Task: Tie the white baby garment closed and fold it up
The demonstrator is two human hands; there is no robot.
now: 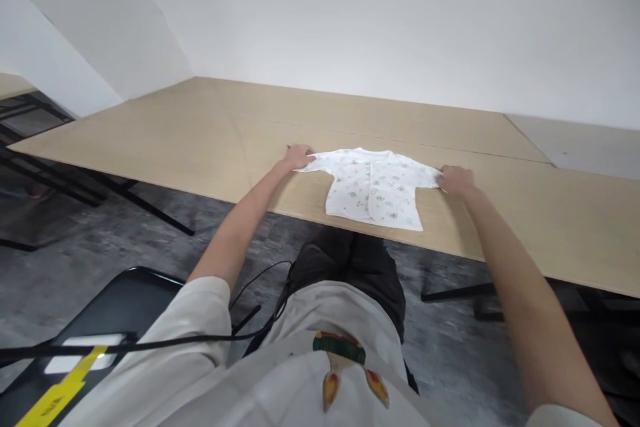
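A pale wall (350,20) rises behind a wide wooden table (165,127), and a black chair (133,300) stands at the lower left, beside the person's left arm. On the table, just inside its near edge, a small white shirt (353,190) with a scattered print lies flat, hem toward the person, sleeves stretched out to both sides. The left hand (299,156) pinches one sleeve end; the right hand (457,180) pinches the other.
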